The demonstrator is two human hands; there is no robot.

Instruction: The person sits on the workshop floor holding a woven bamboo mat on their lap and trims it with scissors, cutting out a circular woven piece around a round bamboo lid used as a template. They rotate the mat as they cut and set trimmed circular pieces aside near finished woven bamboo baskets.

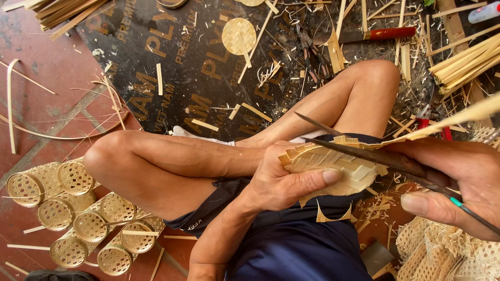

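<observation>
left hand point(281, 179) grips the woven bamboo mat point(338, 169), thumb flat on top | right hand point(458, 182) closed round big scissors point(385, 158), blades lying across the mat's top edge | mat sits between both hands, over the lap | little woven baskets point(78, 213) on red floor point(47, 78), lower left | black board point(177, 62) behind the knees

Black printed sheet point(198, 78) with tan lettering spread on the floor toward twelve o'clock, littered with bamboo scraps.
</observation>
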